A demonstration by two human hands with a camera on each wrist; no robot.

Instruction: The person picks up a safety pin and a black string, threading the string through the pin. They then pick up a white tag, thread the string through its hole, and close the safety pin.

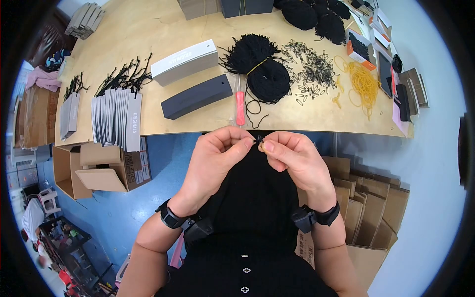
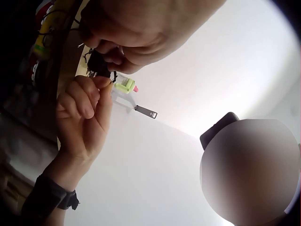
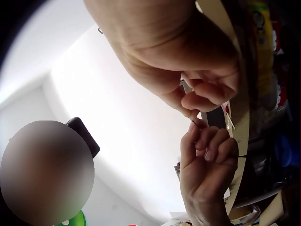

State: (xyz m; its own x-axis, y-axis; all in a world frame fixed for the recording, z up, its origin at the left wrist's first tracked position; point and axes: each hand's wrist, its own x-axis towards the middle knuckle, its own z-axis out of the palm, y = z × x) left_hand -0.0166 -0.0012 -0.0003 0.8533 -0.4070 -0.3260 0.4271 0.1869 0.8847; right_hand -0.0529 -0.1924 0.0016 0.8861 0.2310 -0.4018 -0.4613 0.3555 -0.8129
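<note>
In the head view both hands meet just off the table's front edge. My left hand pinches one end of a small black cord between thumb and index finger. Close beside it, my right hand pinches the other side of the cord. The left wrist view shows the right hand with a bit of black cord at its fingertips. In the right wrist view the left hand nearly touches the right fingertips; the cord is mostly hidden there.
Beyond the hands on the table lie a red-handled tool, a black cord bundle, scattered pins, yellow bands, a black tag stack, a white tag stack and corded grey tags. Cartons stand below.
</note>
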